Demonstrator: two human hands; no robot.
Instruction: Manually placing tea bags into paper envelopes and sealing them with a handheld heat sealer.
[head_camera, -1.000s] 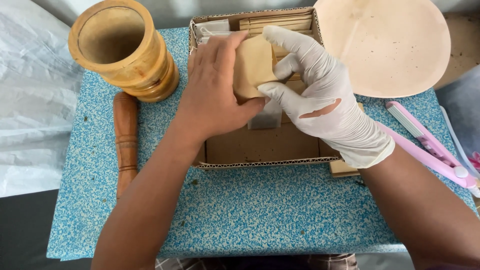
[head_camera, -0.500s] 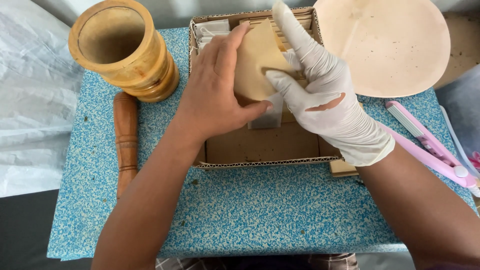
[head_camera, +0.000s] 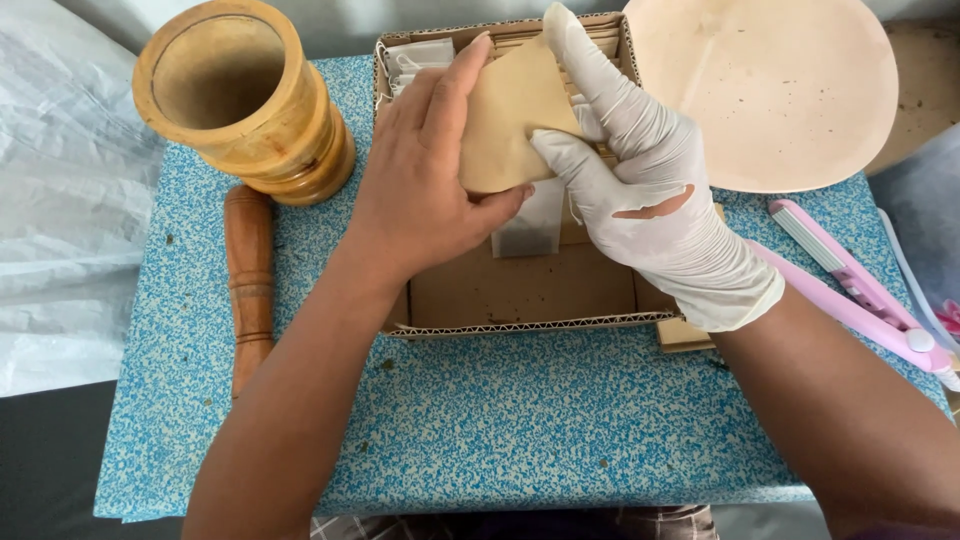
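Both hands, left (head_camera: 425, 190) bare, right (head_camera: 640, 175) gloved, grasp tan packet (head_camera: 510, 120), now lifted higher over box (head_camera: 520, 295); blue speckled worktop (head_camera: 500, 420).

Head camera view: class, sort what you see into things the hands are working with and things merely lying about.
In use:
left hand
gloved right hand
brown paper pouch, held by both
cardboard box

Lying about:
wooden mortar
wooden pestle
round pale board
pink sealing tool

Bare left hand (head_camera: 425, 190) and gloved right hand (head_camera: 640, 175) pinching tan paper pouch (head_camera: 510, 115), above cardboard box (head_camera: 520, 290)
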